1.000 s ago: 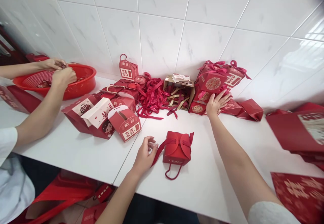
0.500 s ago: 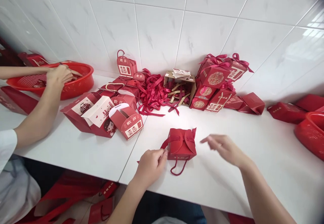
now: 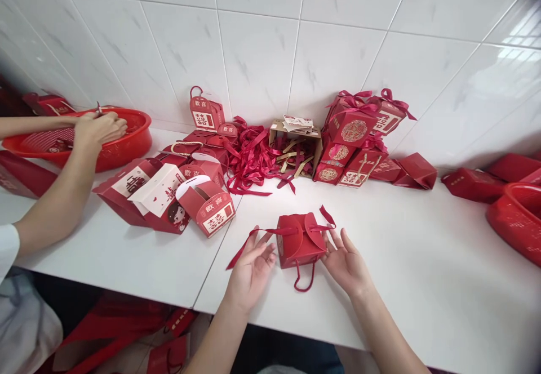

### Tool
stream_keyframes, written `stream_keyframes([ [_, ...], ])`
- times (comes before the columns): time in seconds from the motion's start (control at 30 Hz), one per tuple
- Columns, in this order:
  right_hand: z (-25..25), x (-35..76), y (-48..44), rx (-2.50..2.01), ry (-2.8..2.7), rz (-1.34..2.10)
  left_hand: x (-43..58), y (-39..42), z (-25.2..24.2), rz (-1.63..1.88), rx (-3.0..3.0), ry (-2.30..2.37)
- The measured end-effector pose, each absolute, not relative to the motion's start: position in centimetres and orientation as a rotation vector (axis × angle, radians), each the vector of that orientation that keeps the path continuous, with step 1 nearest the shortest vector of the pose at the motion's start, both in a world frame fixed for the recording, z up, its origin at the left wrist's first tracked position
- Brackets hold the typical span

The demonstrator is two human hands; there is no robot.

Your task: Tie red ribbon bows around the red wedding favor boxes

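A small red gift box (image 3: 296, 247) sits on the white table in front of me, its rounded top flaps folded together. A red ribbon (image 3: 270, 231) runs through the flaps, with a loose end out on each side. A red cord handle (image 3: 305, 288) droops toward me. My left hand (image 3: 252, 270) is at the box's left side, palm up with fingers apart, the ribbon's left end passing by its fingertips. At the right side, my right hand (image 3: 344, 261) is open too, its fingertips by the box and the ribbon's right end.
Assorted red boxes (image 3: 158, 194) stand to the left. Behind are a heap of ribbons (image 3: 253, 151), a cardboard box (image 3: 316, 157) of ribbon pieces and stacked ribbon-tied boxes (image 3: 353, 129). Another person's hands work over a red basket (image 3: 139, 140); another basket (image 3: 515, 222) is at far right.
My right hand has come left to the box and turned palm up. My left hand has opened from its pinch at the ribbon. The ribbon's right end now sticks out further.
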State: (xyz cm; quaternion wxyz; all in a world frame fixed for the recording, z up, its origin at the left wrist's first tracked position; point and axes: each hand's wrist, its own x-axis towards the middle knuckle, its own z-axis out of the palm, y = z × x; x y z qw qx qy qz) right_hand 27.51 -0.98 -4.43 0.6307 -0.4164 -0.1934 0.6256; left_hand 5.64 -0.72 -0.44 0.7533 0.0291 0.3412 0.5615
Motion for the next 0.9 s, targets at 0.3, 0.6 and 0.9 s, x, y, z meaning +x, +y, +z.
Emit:
stream_keyframes([
  [0.3, -4.3, 28.0, -1.5, -0.915, -0.386, 1.392, 6.1, 0.5, -0.6, 1.311, -0.054, 0.742],
  [0.6, -1.3, 28.4, -1.9, -0.805, -0.455, 1.336, 5.3, 0.2, 0.7, 1.441, 0.175, 0.833],
  [0.9, -0.5, 26.1, -4.0, -1.059, -0.59, 0.905, 3.8, -1.1, 1.5, 1.515, 0.419, 0.942],
])
